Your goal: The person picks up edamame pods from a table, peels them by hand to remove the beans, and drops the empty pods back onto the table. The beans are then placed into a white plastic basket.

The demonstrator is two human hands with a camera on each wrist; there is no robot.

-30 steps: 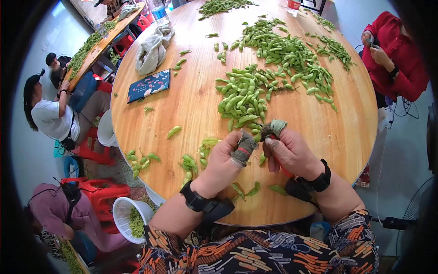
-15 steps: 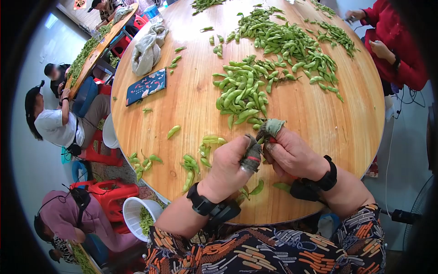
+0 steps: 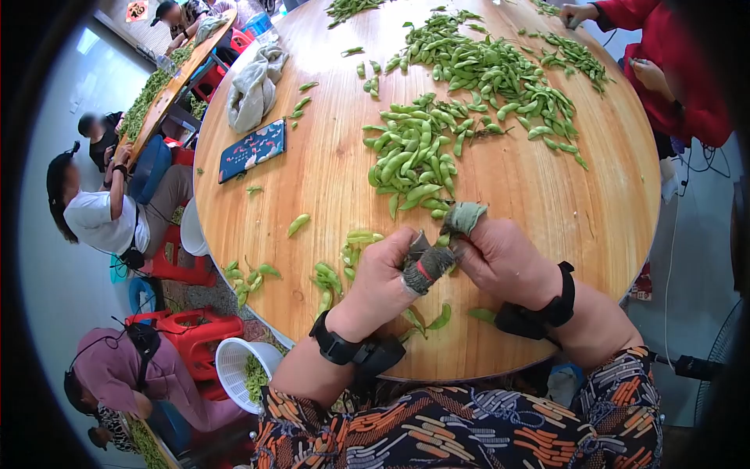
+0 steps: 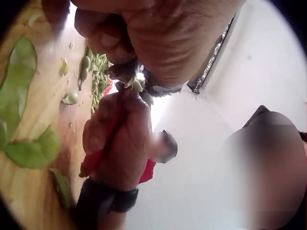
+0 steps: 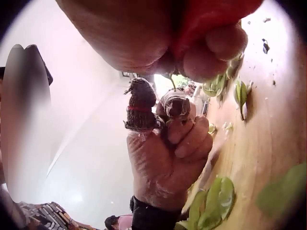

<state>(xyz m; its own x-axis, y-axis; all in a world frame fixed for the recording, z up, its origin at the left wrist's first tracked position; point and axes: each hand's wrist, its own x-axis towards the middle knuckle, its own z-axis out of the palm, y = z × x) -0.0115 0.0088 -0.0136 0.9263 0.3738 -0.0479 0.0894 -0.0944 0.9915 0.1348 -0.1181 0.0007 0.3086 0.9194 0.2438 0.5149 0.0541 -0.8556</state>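
Note:
My left hand (image 3: 379,277) holds a small green pod (image 3: 443,240) at its fingertips, against the fingers of my right hand (image 3: 508,254). Dark cloth with a red band wraps the left thumb (image 5: 140,105); green-grey cloth (image 3: 466,217) covers a right fingertip. In the left wrist view, the right hand (image 4: 117,139) curls round a red object (image 4: 98,160), mostly hidden in the palm. The pod (image 4: 137,86) shows between both hands. A heap of green pods (image 3: 414,152) lies just beyond them on the wooden table (image 3: 328,164).
More pods (image 3: 500,74) spread toward the far right. Split pods (image 3: 326,275) lie left of the hands. A floral pouch (image 3: 252,151) and grey cloth (image 3: 254,90) rest at the left. A white basket (image 3: 234,367) stands below the table's edge; a person in red (image 3: 680,74) is at the right.
The left thumb has tilted lower and the left hand has shifted slightly left. Both hands stay together at the pod. The person in red has stretched an arm over the table's far edge.

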